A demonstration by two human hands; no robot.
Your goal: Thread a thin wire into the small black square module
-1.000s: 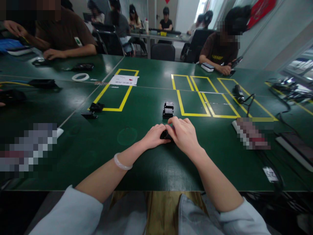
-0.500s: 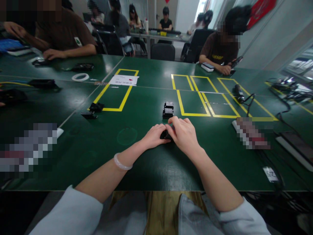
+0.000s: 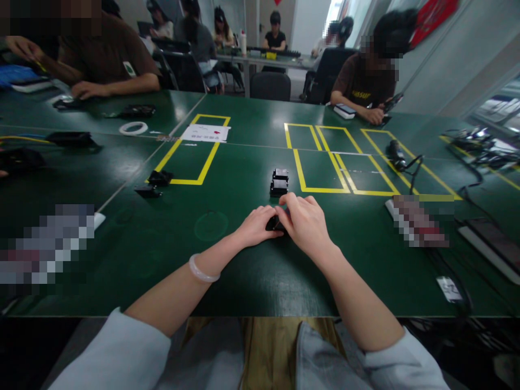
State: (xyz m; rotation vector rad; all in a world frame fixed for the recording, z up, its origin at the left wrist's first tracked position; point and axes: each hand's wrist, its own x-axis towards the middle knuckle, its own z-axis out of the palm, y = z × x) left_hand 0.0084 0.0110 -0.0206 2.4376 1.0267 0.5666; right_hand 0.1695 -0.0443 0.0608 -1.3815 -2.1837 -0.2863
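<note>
Between my hands, low over the green table (image 3: pixel 252 281), is a small black block-like part (image 3: pixel 273 223), mostly covered by fingers. My left hand (image 3: pixel 259 225) grips it from the left, thumb along the near side. From the right my right hand (image 3: pixel 304 219) closes on the same part, its thumb and bent forefinger at the top; the exact fingertip contact is hidden. Just beyond my hands stand two similar black parts with shiny tops, a nearer one (image 3: pixel 279 187) and a farther one (image 3: pixel 280 174).
Black pieces (image 3: pixel 159 177) lie at a yellow tape outline's corner, left. A paper sheet (image 3: pixel 206 133) and a white tape ring (image 3: pixel 134 128) are farther back. A blurred-out device (image 3: pixel 418 219) with cables sits right. Co-workers (image 3: pixel 363 81) sit across the table.
My hands and the black part stay almost exactly in place. At the far left, a co-worker's raised hand has shifted slightly.
</note>
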